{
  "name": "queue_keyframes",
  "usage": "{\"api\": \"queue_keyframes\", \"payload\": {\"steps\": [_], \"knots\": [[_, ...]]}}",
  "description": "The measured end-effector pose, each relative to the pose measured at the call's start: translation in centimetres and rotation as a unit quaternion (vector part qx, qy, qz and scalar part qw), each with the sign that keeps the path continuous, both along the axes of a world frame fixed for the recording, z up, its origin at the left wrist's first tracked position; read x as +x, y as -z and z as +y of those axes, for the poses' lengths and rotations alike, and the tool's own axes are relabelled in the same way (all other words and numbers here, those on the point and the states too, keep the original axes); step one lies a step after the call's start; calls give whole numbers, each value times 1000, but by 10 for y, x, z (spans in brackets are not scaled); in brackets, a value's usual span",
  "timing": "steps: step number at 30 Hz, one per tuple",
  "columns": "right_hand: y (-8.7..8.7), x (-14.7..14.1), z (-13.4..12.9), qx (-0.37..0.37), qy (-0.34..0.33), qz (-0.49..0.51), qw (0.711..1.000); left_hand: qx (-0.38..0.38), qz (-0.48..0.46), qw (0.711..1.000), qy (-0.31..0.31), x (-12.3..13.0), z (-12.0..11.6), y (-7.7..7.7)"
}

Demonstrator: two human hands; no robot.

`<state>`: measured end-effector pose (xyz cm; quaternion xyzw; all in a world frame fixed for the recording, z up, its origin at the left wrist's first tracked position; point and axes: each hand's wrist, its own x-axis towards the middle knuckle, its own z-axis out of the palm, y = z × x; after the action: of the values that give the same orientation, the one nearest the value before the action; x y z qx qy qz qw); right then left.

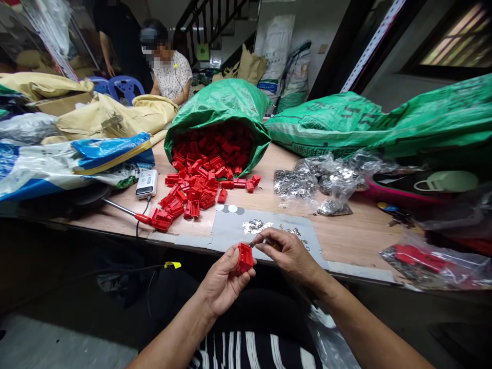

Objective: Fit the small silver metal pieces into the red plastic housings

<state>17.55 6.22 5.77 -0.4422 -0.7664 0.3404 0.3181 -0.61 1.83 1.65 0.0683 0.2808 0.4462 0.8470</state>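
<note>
My left hand (226,279) holds a red plastic part (245,258) just in front of the table's near edge, its hollow side facing up. Between the thumb and fingertips of my right hand (282,251) is a small dark metal piece (251,244), at the red part's upper rim. Beyond my hands, small silvery metal pieces (257,226) are spread on a grey mat (226,230). More red parts (196,190) spill onto the table from an open green sack (223,100).
Clear bags of metal pieces (334,177) lie at the right, before green sacks (326,123). A white power bank (146,183) with a cable is at the left. A seated person (172,77) works across the table; another person (121,41) stands behind.
</note>
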Motion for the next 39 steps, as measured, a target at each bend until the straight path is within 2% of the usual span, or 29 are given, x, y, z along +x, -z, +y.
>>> {"api": "queue_keyframes", "payload": {"steps": [4, 12, 20, 26, 39], "knots": [[-1, -4, 0, 35, -55, -27, 998, 9, 7, 1000, 4, 1, -2, 0], [1, 0, 0, 79, -112, -75, 988, 15, 2, 1000, 20, 1, -3, -1], [-1, 2, -2, 114, -113, -54, 986, 17, -3, 999, 27, 2, -6, 0], [-2, 4, -2, 73, -96, -87, 989, 16, -1, 999, 32, 3, -5, 0], [-10, 7, 3, 47, -148, -159, 975, 31, 16, 998, 50, 5, -6, -2]]}}
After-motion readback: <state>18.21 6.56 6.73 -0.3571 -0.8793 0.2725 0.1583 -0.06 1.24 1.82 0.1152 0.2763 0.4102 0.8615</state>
